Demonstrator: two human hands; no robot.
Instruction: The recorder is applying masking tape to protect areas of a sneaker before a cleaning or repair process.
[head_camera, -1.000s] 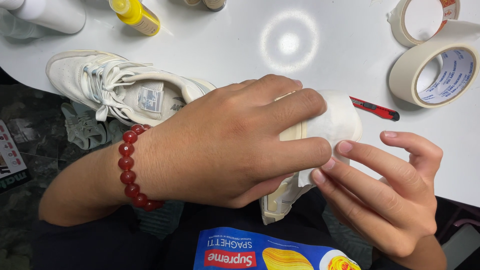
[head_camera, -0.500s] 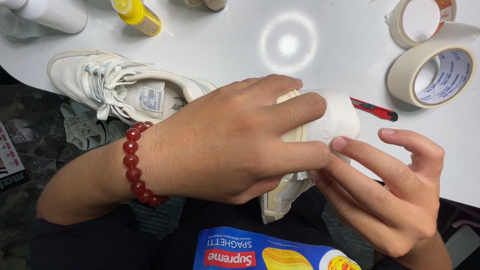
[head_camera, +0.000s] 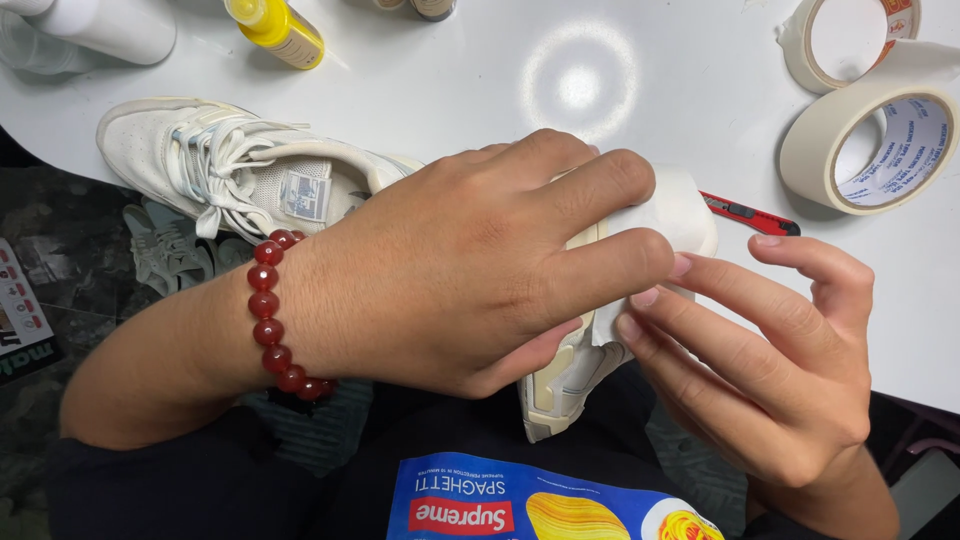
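My left hand (head_camera: 470, 270) gripped the cream leather sneaker (head_camera: 560, 385); right hand (head_camera: 770, 360), fingers open, pressed its white tape wrap (head_camera: 680, 205), which I judged might wrinkle if the sneaker shifted.

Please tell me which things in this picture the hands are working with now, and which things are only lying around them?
In use:
left hand, gripping the held shoe
right hand, fingertips on the white tape piece over that shoe

Lying about:
second white shoe on the white table
two masking tape rolls
red cutter
yellow bottle
blue pasta packet
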